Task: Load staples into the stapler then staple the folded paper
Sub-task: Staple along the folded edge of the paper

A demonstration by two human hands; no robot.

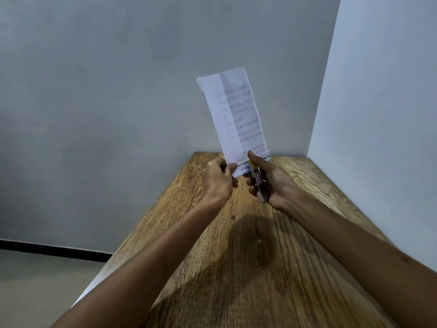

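You held the folded paper (233,114) upright above the far end of the desk (236,268), a long, narrow white strip with soft creases and printed text showing through from the back. Its lower edge carried bold black print. Your left hand (218,178) pinched the strip's lower left corner, thumb and curled fingers forming a tight grip on the sheet. Your right hand (272,183) wrapped around the stapler (256,181), a slim metal body with a yellow tip and a small red-bordered label, the thumb lying along its top. The stapler's front end met the paper's bottom edge, just right of your left hand; whether the sheet sat inside the mouth could not be told.

Both hands hung in the air over the desk, well apart from its side edges. The desk was wood-grain laminate, warm brown with long streaks, running into a corner of plain pale walls. To the left, the floor showed below with a dark baseboard line.
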